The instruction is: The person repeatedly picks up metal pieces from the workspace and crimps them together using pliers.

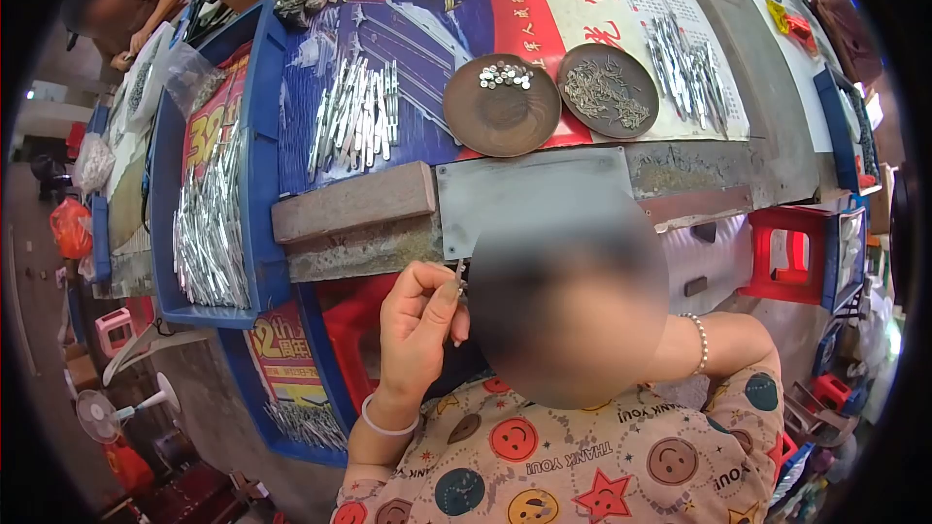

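Observation:
My left hand (419, 318), with a pale bangle at the wrist, is closed, thumb against the fingers, on a small thin metal piece (460, 277) near the front edge of the grey metal plate (534, 184). A dark blurred round area covers the middle of the view and hides my right hand; only that forearm with a beaded bracelet (701, 342) shows. Behind the plate stand a brown dish (502, 121) with small round silvery parts (505, 77) and another brown dish (636, 73) with small thin metal pieces (602, 97).
Metal strips (359, 121) lie left of the dishes, more strips (687, 78) right. A wooden block (354, 204) lies along the front edge. A blue bin (262, 165) holds many strips. Another person (131, 10) is at far left. A red stool (788, 252) stands at right.

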The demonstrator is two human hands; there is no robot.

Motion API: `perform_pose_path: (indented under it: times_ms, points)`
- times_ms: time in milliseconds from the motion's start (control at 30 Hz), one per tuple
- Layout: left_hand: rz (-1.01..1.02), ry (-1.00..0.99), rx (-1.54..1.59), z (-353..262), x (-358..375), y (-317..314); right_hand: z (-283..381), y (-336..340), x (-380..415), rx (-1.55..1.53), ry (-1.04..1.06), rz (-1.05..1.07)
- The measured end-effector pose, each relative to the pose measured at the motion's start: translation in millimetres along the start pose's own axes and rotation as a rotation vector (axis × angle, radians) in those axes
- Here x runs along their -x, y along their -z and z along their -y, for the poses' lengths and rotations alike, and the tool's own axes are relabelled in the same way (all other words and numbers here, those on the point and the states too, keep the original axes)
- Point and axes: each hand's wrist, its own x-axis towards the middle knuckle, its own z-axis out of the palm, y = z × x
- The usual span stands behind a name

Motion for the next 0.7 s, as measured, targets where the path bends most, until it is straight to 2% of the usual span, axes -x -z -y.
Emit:
perform_pose_path:
  times_ms: [67, 167, 200, 300, 333, 433, 700]
  points:
    - [-0.013, -0.034, -0.061, 2.7, -2.2, 2.6, -4.4, 9.5, -5.6, -0.368, -0.028, 0.215]
    - [-0.022, -0.054, -0.096, 8.0, -1.3, 6.4, -21.2, -9.2, -9.8, -0.934, 0.066, 0.262]
    - [-0.023, -0.059, -0.097, 9.5, -1.0, 7.4, -13.9, -2.1, -6.9, -0.818, 0.019, 0.253]
    - [-0.062, -0.016, 0.01, 11.2, 0.3, 9.9, -1.7, -8.0, 0.3, -0.212, -0.026, 0.052]
    - [-0.056, 0.0, 0.016, 11.2, 1.1, 10.1, -2.4, -12.6, 2.4, -0.121, -0.003, -0.025]
    - [-0.037, 0.053, 0.042, 10.9, 5.6, 9.1, -3.1, -23.2, 4.5, 0.013, 0.03, -0.162]
    - [-0.014, 0.098, -0.005, 5.1, 12.4, 8.0, -1.2, -28.4, 3.4, 0.154, 0.049, -0.228]
